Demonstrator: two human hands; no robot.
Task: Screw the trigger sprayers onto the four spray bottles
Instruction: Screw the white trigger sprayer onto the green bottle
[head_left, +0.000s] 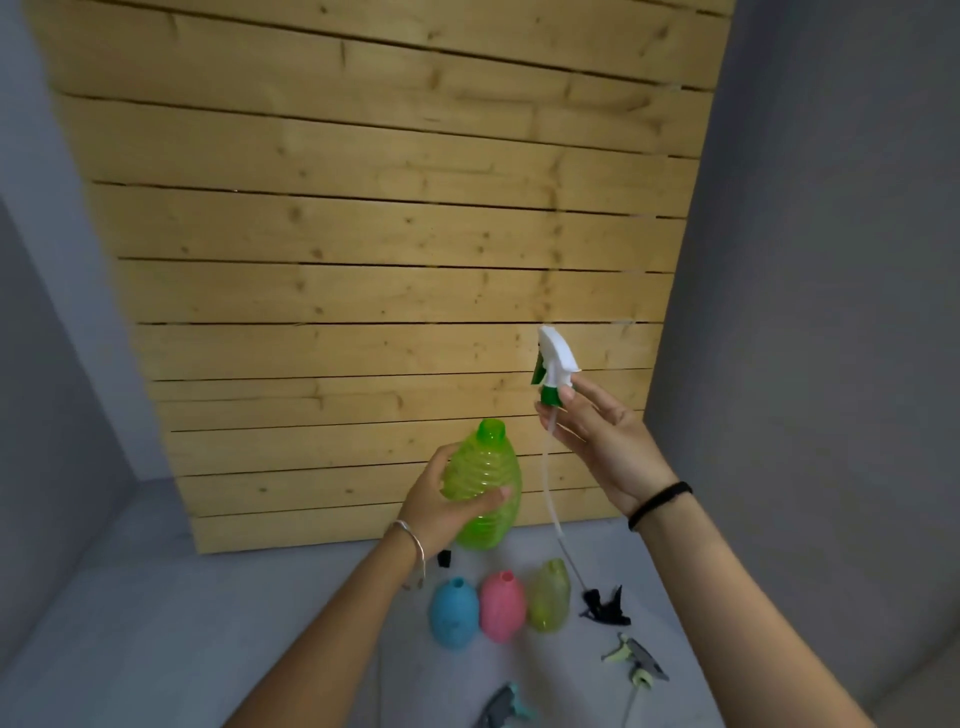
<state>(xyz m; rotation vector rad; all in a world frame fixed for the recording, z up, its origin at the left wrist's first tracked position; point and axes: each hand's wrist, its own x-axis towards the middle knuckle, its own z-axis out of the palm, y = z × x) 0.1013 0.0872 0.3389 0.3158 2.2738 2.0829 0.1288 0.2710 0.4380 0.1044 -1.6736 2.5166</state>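
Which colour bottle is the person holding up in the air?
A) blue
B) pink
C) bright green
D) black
C: the left hand grips the bright green bottle, held up beside the trigger sprayer pinched in the right hand; the blue bottle and pink bottle stand on the grey surface below.

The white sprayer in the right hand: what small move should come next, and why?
Probably guide the tube into the open neck of the green bottle: the right hand pinches the sprayer beside it, tube hanging outside; the left hand grips the bottle.
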